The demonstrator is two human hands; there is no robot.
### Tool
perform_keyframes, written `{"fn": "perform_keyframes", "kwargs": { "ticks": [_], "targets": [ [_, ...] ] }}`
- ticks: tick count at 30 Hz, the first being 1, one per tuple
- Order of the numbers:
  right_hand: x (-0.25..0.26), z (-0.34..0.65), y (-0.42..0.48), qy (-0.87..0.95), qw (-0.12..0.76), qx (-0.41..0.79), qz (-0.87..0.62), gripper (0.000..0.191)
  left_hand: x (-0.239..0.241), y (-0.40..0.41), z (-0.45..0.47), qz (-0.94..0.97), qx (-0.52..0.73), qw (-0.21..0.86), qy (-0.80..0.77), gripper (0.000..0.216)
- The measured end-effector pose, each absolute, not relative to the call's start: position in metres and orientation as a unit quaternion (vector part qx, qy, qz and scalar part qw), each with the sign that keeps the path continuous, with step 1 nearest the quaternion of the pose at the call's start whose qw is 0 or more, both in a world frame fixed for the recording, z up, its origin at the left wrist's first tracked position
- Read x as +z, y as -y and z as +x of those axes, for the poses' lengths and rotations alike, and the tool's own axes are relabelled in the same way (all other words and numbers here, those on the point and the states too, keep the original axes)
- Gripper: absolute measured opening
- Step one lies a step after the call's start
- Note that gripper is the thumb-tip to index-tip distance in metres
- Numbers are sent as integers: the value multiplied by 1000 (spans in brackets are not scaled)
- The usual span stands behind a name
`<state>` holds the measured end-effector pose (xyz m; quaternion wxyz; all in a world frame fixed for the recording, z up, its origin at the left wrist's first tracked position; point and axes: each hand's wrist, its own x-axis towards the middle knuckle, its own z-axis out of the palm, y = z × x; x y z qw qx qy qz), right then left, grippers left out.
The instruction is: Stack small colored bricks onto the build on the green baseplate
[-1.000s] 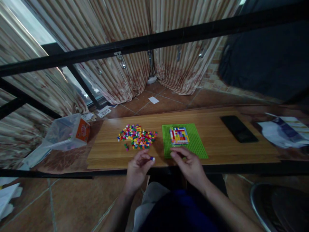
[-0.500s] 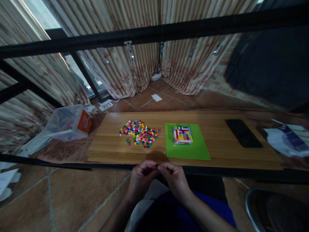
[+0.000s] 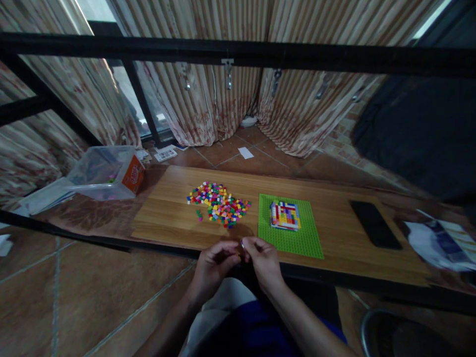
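Observation:
At the near edge of the table, both my hands are close together in front of my body. My right hand (image 3: 265, 262) is closed in a pinch on a small toy brick (image 3: 243, 243), which looks pale and mostly covered by the fingertips. Just left of it, my left hand (image 3: 213, 264) has its fingers curled towards the thumb; whatever sits at its fingertips is too small to make out. Beyond the hands, a green baseplate (image 3: 290, 245) carries a low square block of multicoloured bricks (image 3: 285, 216). Loose small bricks (image 3: 223, 204) lie in a heap to its left.
A black phone-like slab (image 3: 375, 224) lies on the wooden board (image 3: 163, 218) at the right. Beyond it are a white and blue packet (image 3: 446, 243) and paper. A clear plastic box (image 3: 106, 173) with an orange label stands at the left. A dark rail (image 3: 238, 53) crosses ahead.
My hands have drawn slightly apart at the fingertips, and a bit of the pale brick now shows in the right pinch. The head view has tilted; bricks and baseplate have stayed put.

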<state>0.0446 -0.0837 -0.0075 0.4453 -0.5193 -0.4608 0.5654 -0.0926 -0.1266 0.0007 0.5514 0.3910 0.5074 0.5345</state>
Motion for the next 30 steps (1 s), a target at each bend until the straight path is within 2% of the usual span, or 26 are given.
{"fn": "perform_keyframes", "kwargs": {
  "ticks": [4,8,11,13,17,21,30],
  "targets": [
    [-15,49,42,658,385,347,-545,21,-7,116,-101,376,544,490,-568,28],
    [-22,39,16,736,306,258,-546,15,-15,111,-106,365,559,461,-585,26],
    [-25,32,12,725,313,269,-552,16,-19,109,-107,348,568,453,-593,28],
    [-24,31,16,694,344,301,-557,22,-21,107,-107,344,569,451,-595,28],
    [-16,39,38,654,395,363,-533,22,-23,101,-103,351,568,450,-593,26],
    [-4,49,60,666,391,417,-479,22,-24,94,-91,385,560,466,-566,23],
    [7,88,59,674,404,407,-465,16,-26,72,-52,428,558,486,-518,31]
  ]
}}
